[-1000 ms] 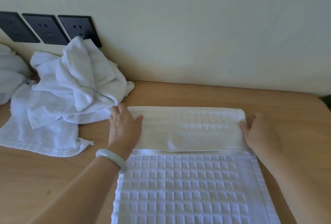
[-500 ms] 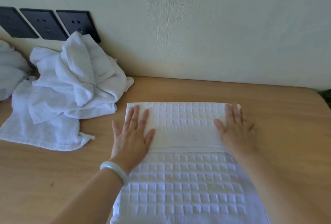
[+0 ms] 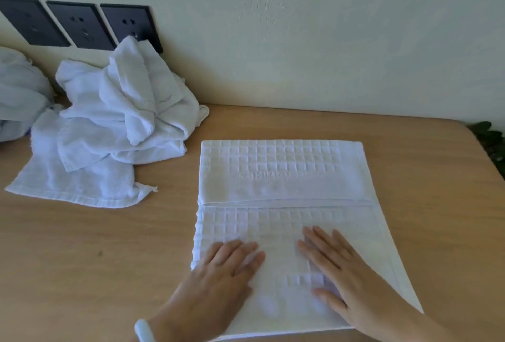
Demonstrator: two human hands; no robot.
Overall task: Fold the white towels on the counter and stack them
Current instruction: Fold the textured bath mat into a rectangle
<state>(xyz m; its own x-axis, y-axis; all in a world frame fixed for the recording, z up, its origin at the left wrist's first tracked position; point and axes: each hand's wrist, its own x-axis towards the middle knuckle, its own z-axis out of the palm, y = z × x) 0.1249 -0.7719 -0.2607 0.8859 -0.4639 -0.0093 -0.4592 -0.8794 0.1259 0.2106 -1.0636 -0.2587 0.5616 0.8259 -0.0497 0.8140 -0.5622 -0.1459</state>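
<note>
1. A heap of crumpled white towels (image 3: 123,117) lies far left on the smooth wooden counter (image 3: 95,254), below three black wall sockets (image 3: 79,25). Dark leaves (image 3: 489,142) show at the right edge.
2. The waffle-weave towel (image 3: 284,174) lies flat at centre, with its far end folded over.
3. The left hand (image 3: 218,273) and right hand (image 3: 341,267) press flat on its near part, fingers straight, gripping nothing.

No words, brands or numbers can be read on the waffle towel (image 3: 284,174), the crumpled towels (image 3: 123,112) or the black sockets (image 3: 82,25) at upper left.
</note>
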